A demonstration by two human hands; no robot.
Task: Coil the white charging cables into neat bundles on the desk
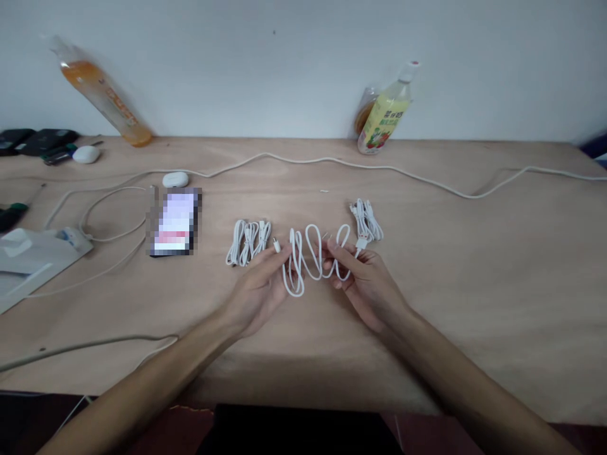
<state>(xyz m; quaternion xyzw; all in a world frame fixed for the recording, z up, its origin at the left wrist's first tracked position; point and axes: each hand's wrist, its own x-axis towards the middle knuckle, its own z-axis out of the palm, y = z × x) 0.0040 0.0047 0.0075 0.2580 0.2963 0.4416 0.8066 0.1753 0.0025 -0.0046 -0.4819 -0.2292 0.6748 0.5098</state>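
Observation:
A white charging cable [313, 254] hangs in loose loops between my two hands, above the table's middle. My left hand [268, 278] pinches its looped part, and a small plug [276, 243] sticks up by the thumb. Closed on the cable's other side, my right hand [367, 278] has the wider white connector [362, 244] standing out near its index finger. Just beyond my left hand lie several bundled white cables [247, 241] side by side. Another folded white cable bundle [367, 220] rests beyond my right hand.
A phone [175, 221] lies left, with a white earbud case [175, 179] behind it. An orange drink bottle [102, 95] and a yellow-labelled bottle [387, 110] lean at the wall. One long white cord [332, 159] crosses the table [474, 284]. A white packet [42, 259] sits far left.

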